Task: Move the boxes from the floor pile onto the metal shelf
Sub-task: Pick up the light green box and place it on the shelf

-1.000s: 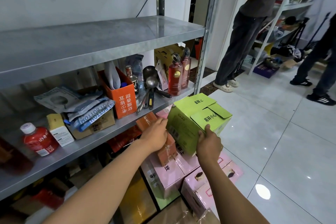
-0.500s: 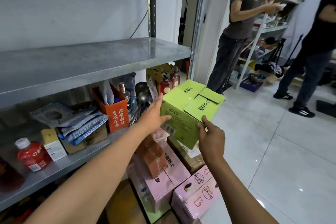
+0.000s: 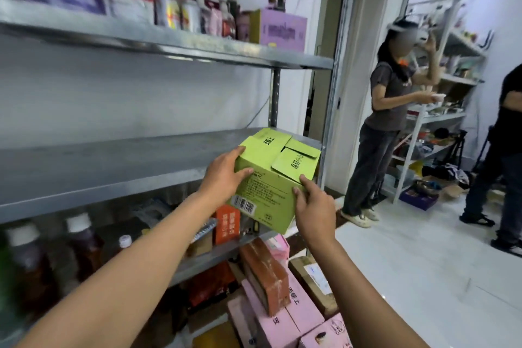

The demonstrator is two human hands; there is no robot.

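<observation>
A green box (image 3: pixel 275 178) is held in the air in front of the metal shelf (image 3: pixel 113 164), tilted with one corner toward the camera, its top flaps folded shut and a barcode label showing on the near face. It is grasped from both sides: the left hand (image 3: pixel 226 175) is pressed against its left face with the fingers (image 3: pixel 244 172) curled onto the near face, and the right hand (image 3: pixel 313 206) is clamped on the lower right corner, thumb on the front. The box is level with the bare middle tier, at its front right end and close to the upright post (image 3: pixel 336 70); whether its far edge already touches the tier cannot be told. More boxes are left in the floor pile (image 3: pixel 282 305) below: pink ones, an orange-brown one and a brown one. The tier above is crowded with bottles and a purple carton (image 3: pixel 282 31); the tier below holds bottles and an orange carton (image 3: pixel 227 223). Two other people are seen at a second rack on the right.

Judged from here, the main risk is the tilt: if the box is set down corner-first near the front lip, it could tip back off and fall onto the pile. The far right corner could also be caught on the post if it is pushed in too far to the right
</observation>
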